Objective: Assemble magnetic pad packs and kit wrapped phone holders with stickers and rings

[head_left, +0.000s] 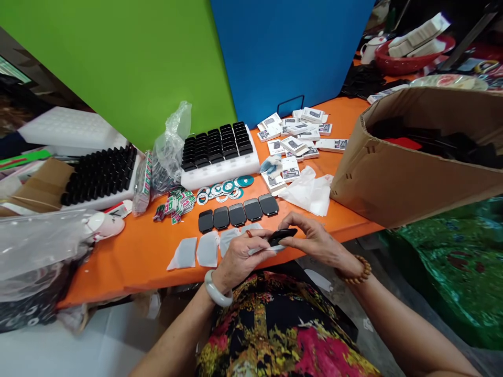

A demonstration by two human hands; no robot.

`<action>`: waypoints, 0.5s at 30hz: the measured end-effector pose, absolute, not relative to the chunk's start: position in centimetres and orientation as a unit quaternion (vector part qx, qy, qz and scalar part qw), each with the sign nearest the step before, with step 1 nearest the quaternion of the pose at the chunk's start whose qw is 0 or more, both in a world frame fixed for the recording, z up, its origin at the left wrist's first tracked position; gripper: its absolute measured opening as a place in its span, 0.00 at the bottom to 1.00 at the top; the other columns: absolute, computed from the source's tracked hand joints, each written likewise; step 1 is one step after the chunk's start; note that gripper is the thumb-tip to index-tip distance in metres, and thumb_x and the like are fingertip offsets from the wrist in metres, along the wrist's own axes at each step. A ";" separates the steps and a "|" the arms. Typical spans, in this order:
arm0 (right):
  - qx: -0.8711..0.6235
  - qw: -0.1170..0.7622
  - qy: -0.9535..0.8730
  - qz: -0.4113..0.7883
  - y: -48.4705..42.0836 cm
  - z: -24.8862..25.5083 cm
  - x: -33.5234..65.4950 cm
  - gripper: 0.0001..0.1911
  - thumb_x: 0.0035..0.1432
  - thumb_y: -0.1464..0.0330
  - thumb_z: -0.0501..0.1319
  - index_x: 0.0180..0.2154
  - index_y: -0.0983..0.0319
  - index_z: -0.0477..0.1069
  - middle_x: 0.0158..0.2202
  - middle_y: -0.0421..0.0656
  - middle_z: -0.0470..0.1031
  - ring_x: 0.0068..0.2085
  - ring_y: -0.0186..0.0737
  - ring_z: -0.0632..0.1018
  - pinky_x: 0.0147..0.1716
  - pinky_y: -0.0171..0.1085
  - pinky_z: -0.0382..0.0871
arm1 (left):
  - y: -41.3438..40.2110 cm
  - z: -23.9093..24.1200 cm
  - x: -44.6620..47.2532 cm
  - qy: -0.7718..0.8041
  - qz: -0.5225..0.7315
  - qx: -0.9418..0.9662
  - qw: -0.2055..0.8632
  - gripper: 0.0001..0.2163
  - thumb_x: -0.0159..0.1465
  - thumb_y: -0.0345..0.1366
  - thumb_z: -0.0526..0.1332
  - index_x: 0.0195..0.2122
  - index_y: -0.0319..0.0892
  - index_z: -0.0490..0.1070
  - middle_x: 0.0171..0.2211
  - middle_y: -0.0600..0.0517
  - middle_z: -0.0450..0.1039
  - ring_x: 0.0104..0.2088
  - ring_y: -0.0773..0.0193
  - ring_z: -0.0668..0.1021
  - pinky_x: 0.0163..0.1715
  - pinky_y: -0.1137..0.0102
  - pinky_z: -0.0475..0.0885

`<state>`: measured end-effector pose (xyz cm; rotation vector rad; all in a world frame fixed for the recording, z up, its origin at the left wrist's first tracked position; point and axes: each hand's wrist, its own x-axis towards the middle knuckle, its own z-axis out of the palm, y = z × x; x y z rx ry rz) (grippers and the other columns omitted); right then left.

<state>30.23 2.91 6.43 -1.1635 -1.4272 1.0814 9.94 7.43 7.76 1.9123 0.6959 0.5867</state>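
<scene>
My left hand (240, 256), with a pale bangle at the wrist, is closed on a thin whitish sleeve (277, 248) over the table's front edge. My right hand (314, 240), wearing a beaded bracelet, pinches a flat black device (283, 235) at the sleeve's opening. Whether the device is partly inside the sleeve I cannot tell, as fingers cover much of both. Just beyond my hands lies a row of dark rounded-square devices (237, 214). Nearer me, several whitish sleeves (207, 249) with grey showing through form another row, partly behind my left hand.
White foam trays of black devices (217, 146) stand at the back and left. Ring-shaped stickers (228, 187), colourful small cards (178, 203) and small white boxes (295, 144) lie on the orange table (137, 262). A tall cardboard box (365, 178) borders the right; green and blue panels (291, 52) rise behind.
</scene>
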 end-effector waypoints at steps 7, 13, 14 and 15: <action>-0.463 0.526 -0.566 0.434 2.0 5.6 29.4 0.12 0.56 0.63 0.63 0.42 0.57 0.66 0.40 0.42 0.69 0.43 0.40 0.72 0.45 0.40 0.67 | 6.4 8.5 10.8 0.334 0.324 0.668 0.581 0.07 0.62 0.37 0.61 0.30 0.41 0.72 0.41 0.47 0.78 0.43 0.60 0.77 0.44 0.68 0.71; -0.473 0.493 -0.609 0.404 2.4 4.8 28.7 0.25 0.51 0.60 0.67 0.50 0.57 0.66 0.47 0.45 0.70 0.46 0.42 0.71 0.46 0.42 0.67 | 6.7 8.9 11.2 0.334 0.328 0.666 0.582 0.07 0.63 0.38 0.60 0.31 0.40 0.71 0.37 0.48 0.78 0.37 0.64 0.77 0.39 0.70 0.72; -0.478 0.489 -0.601 0.414 2.6 4.6 28.5 0.18 0.53 0.60 0.65 0.45 0.58 0.69 0.42 0.44 0.72 0.42 0.40 0.72 0.42 0.40 0.68 | 6.8 8.9 11.3 0.331 0.331 0.669 0.578 0.07 0.63 0.38 0.60 0.30 0.40 0.70 0.37 0.48 0.78 0.37 0.64 0.77 0.40 0.69 0.72; -0.482 0.488 -0.582 0.437 2.8 4.4 28.3 0.13 0.56 0.59 0.63 0.40 0.60 0.71 0.36 0.42 0.72 0.36 0.38 0.72 0.36 0.38 0.67 | 7.0 8.8 11.3 0.332 0.339 0.673 0.568 0.07 0.63 0.37 0.60 0.31 0.40 0.70 0.38 0.48 0.77 0.38 0.64 0.77 0.41 0.69 0.73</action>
